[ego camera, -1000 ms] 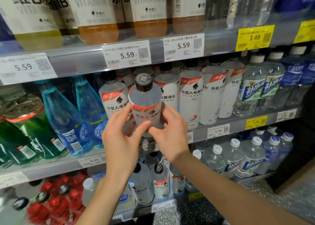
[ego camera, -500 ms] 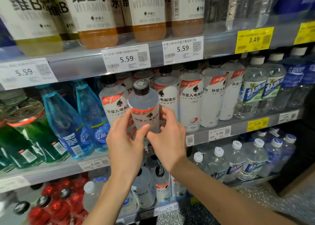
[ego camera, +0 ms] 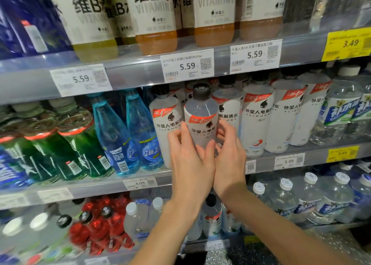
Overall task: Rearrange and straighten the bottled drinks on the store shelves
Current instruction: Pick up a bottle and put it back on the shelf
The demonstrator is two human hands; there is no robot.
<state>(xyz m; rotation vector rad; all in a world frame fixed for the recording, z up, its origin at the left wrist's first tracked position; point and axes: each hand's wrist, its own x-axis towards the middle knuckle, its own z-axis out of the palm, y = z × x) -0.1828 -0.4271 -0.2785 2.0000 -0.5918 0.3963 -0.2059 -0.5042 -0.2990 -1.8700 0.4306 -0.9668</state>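
Store shelf (ego camera: 140,176), middle tier: bottle (ego camera: 200,122) gripped low by fingers of left hand (ego camera: 190,160) and right hand (ego camera: 228,160), front row; best set upright, label forward, flush with neighbours.

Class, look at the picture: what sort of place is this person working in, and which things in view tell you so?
Most likely a shop's drinks aisle. Tiered shelves hold rows of bottled drinks, price tags run along the shelf edges, and both hands, left and right, hold a white bottle at the middle shelf.
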